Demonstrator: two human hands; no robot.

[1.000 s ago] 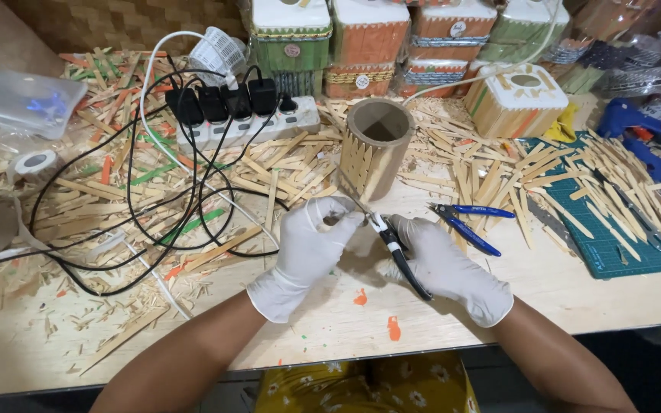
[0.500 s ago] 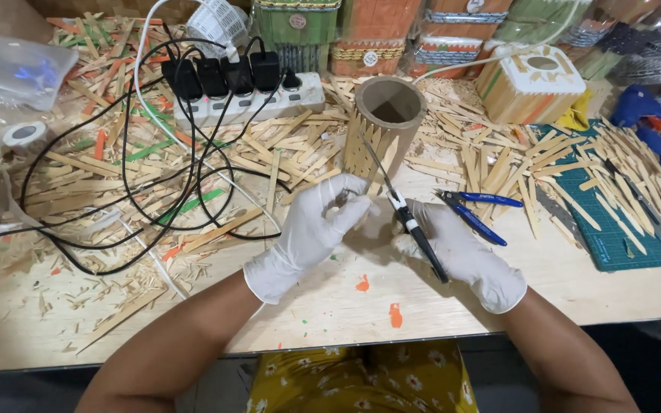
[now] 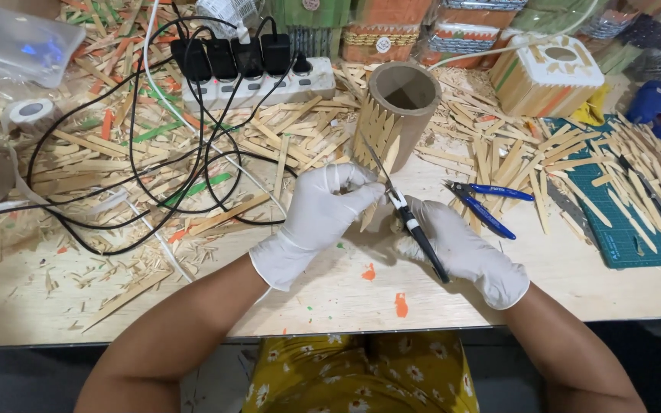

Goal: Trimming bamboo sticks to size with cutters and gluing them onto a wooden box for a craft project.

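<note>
Scissors [image 3: 407, 210] are gripped by the gloved right hand [image 3: 460, 248]; a wooden stick [image 3: 370, 210] is pinched by the left hand [image 3: 323, 210].

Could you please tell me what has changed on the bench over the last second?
Little: the right hand keeps its scissors, whose blades have tipped up toward the stick-clad tube. The left hand still pinches a wooden stick. Blue pliers stayed put.
</note>
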